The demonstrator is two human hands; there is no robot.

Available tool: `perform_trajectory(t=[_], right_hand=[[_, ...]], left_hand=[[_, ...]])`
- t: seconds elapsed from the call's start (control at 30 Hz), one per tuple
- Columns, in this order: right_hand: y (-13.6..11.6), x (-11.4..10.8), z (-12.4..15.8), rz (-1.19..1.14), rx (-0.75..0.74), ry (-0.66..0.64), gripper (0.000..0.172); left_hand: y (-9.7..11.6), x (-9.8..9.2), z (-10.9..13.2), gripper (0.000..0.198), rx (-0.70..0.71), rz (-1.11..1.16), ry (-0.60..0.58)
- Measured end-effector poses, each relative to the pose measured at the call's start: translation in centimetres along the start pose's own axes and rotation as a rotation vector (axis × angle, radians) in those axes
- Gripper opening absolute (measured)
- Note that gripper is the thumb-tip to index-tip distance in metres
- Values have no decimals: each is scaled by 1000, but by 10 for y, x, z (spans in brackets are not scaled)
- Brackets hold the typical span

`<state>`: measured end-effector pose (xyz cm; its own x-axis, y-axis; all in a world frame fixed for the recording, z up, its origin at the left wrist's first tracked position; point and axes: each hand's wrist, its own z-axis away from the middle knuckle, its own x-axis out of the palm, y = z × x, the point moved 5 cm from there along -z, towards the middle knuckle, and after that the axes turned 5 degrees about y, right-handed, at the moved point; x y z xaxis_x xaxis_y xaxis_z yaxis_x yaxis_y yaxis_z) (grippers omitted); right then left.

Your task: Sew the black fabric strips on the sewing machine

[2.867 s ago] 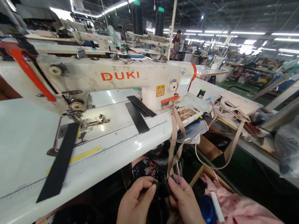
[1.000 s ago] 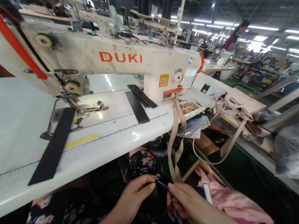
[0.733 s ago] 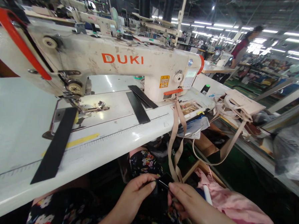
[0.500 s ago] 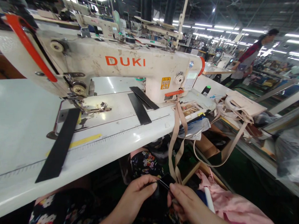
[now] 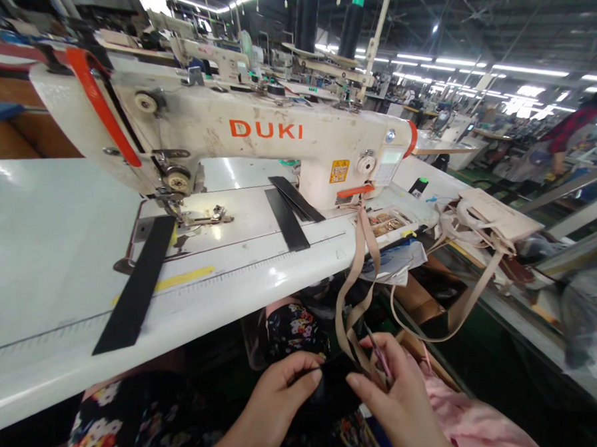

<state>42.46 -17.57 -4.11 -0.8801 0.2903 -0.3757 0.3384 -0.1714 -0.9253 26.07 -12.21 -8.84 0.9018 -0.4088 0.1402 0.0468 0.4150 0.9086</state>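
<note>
The person's left hand (image 5: 286,391) pinches a black piece (image 5: 339,380), which hangs between the two hands, just before the white sewing table (image 5: 41,257). The right hand (image 5: 399,383) grasps pink-handled scissors (image 5: 382,361); whether its thumb touches the black piece is unclear.

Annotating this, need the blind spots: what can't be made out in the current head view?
All head view:
Dark piece at the left hand: lower outline lost in the darkness around it.
Scissors: partly hidden by the right hand.
Small parts in the tray: too small to identify.
Machine display: too small to read.
Co-worker: blurred, cut off by right edge.
</note>
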Motion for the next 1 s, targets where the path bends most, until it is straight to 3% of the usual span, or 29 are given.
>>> perform_trajectory(t=[0.1, 0.17, 0.33, 0.47, 0.57, 0.7, 0.83, 1.0], right_hand=[[-9, 6, -7, 51, 27, -143, 20], [-8, 15, -12, -48, 63, -248, 26], [16, 14, -28, -387, 246, -30, 52], [25, 16, -27, -417, 283, -8, 55], [14, 18, -18, -368, 202, -48, 50], [-14, 24, -7, -177, -52, -199, 42], [-31, 27, -2, -135, -142, -316, 37], [-24, 28, 0, -358, 49, -354, 44]], left_hand=[[16, 6, 9, 22, 149, -119, -38], [25, 8, 16, 22, 259, -232, -49], [32, -8, 24, 21, 309, -324, 92], [28, -13, 19, 22, 219, -310, 42], [31, -13, 19, 16, 238, -430, 52], [42, -8, 21, 7, 349, -644, 69], [51, -7, 22, 14, 405, -593, -61], [48, -15, 31, 14, 348, -327, -259]])
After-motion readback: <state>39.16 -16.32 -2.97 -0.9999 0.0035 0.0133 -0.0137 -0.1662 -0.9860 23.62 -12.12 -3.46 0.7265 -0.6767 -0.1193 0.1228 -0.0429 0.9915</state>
